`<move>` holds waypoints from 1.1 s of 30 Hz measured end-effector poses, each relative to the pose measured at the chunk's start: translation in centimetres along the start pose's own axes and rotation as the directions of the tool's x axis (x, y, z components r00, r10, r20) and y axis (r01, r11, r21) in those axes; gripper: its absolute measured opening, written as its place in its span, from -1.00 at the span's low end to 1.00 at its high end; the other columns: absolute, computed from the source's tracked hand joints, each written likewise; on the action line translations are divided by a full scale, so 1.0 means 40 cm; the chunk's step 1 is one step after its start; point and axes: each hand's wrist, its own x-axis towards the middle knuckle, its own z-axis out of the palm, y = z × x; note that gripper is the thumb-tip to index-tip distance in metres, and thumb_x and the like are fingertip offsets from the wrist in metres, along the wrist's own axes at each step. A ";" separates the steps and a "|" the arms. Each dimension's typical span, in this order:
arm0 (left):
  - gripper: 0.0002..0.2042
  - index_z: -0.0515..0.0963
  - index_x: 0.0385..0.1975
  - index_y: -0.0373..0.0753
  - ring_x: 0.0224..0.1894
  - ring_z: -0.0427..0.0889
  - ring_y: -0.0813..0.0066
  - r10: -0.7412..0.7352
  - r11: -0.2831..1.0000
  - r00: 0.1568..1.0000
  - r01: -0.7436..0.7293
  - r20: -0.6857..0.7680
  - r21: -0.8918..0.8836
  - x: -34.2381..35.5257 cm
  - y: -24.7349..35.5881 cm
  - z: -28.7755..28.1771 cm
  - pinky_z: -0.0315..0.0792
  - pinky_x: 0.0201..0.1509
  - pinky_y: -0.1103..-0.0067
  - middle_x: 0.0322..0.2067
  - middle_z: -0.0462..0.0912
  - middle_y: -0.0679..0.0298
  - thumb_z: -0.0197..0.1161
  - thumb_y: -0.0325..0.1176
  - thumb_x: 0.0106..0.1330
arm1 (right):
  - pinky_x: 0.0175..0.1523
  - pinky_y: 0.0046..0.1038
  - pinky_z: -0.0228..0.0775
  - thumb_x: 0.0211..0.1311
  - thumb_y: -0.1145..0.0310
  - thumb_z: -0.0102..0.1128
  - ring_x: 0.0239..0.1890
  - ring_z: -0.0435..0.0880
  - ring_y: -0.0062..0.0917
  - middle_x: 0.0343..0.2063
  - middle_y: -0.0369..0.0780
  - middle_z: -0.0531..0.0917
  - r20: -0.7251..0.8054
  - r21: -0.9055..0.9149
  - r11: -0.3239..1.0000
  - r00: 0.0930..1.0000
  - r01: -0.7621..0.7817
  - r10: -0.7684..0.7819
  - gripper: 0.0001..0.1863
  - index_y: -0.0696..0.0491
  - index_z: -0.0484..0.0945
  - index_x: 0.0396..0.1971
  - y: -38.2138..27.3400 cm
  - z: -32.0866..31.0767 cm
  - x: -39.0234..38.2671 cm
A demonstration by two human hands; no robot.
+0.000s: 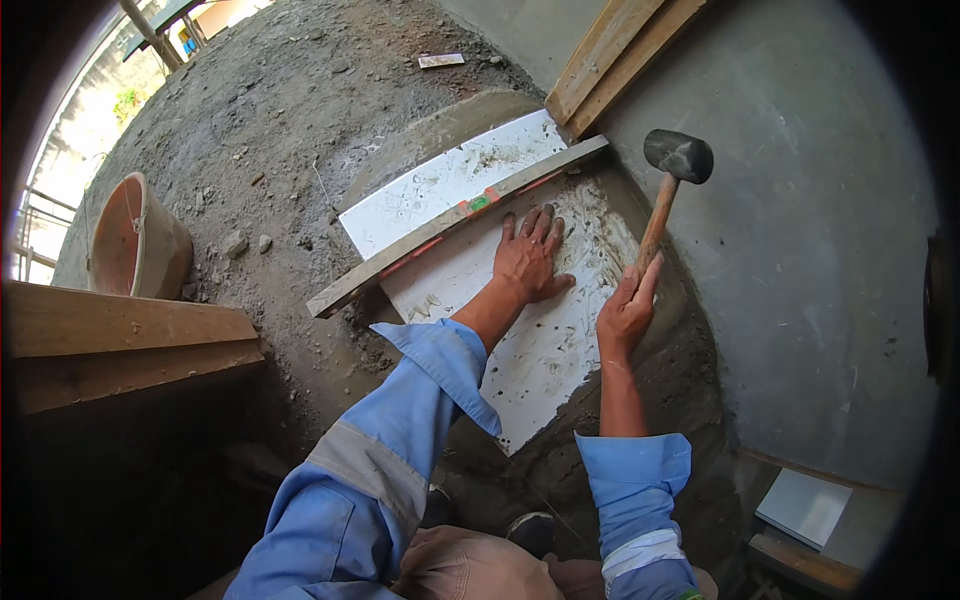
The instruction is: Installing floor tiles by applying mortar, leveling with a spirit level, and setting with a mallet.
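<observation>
My left hand (528, 262) lies flat with its fingers spread on a white tile (540, 370) smeared with grey mortar. Just beyond its fingertips a long spirit level (400, 251) with a green vial rests aslant across this tile and a second white tile (440, 183). In my right hand (628, 315) is the wooden handle of a rubber mallet (680, 157). The mallet's black head is raised beside the tile's right edge, near the wall, and appears apart from the tile. Its handle's lower end is hidden by my fingers.
A grey plastered wall (800, 250) rises at the right. Wooden boards (615, 60) stand against it at the far end, and another timber (130, 335) juts in from the left. A bucket (165, 245) sits on the rough ground. At the lower right lies a white tile piece (803, 507).
</observation>
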 end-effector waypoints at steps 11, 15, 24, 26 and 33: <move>-0.03 0.11 0.46 -0.19 0.54 -0.03 0.16 0.011 1.000 1.000 -0.011 -0.026 -0.011 -0.020 -0.011 0.016 -0.17 0.54 0.05 0.48 0.05 0.06 0.15 0.36 0.16 | 0.03 -0.18 0.50 0.50 0.20 -0.05 0.03 0.62 0.03 0.02 0.15 0.60 0.130 -0.033 0.994 0.986 -0.103 0.107 -0.43 0.14 0.20 0.38 0.010 -0.007 -0.052; -0.03 0.11 0.46 -0.19 0.53 -0.03 0.17 0.040 0.999 0.999 -0.039 -0.038 0.016 -0.011 0.005 0.019 -0.15 0.53 0.04 0.48 0.05 0.08 0.14 0.37 0.17 | 0.05 -0.17 0.49 0.51 0.14 -0.06 0.06 0.61 0.05 0.05 0.18 0.58 -0.020 0.064 0.997 0.999 0.035 -0.033 -0.42 0.16 0.23 0.37 0.000 -0.013 -0.031; -0.03 0.10 0.47 -0.17 0.55 -0.06 0.17 0.017 0.999 0.998 -0.019 -0.053 -0.046 -0.016 -0.001 0.013 -0.21 0.55 0.06 0.49 0.05 0.09 0.13 0.38 0.17 | -0.05 -0.18 0.52 0.49 0.16 -0.03 -0.04 0.66 0.02 -0.05 0.16 0.64 0.039 -0.019 1.000 0.999 -0.008 0.009 -0.43 0.12 0.23 0.38 0.010 -0.023 -0.059; -0.03 0.10 0.47 -0.17 0.54 -0.06 0.17 0.020 0.999 0.998 -0.023 -0.063 -0.044 -0.017 -0.010 0.024 -0.21 0.54 0.06 0.48 0.05 0.08 0.13 0.38 0.17 | 0.00 -0.21 0.51 0.50 0.12 -0.03 -0.01 0.67 -0.03 -0.03 0.13 0.64 0.381 -0.292 0.950 0.897 -0.113 0.224 -0.40 0.17 0.22 0.37 0.023 -0.023 -0.056; -0.02 0.11 0.45 -0.23 0.53 -0.03 0.15 0.037 0.997 0.995 -0.042 -0.088 -0.061 -0.020 -0.010 0.031 -0.21 0.55 0.05 0.47 0.07 0.03 0.10 0.39 0.18 | -0.32 -0.46 0.41 0.51 0.18 0.01 -0.43 0.52 -0.53 -0.38 -0.19 0.56 0.042 0.282 0.949 0.990 -0.143 0.136 -0.49 0.26 0.33 0.24 0.058 -0.002 -0.116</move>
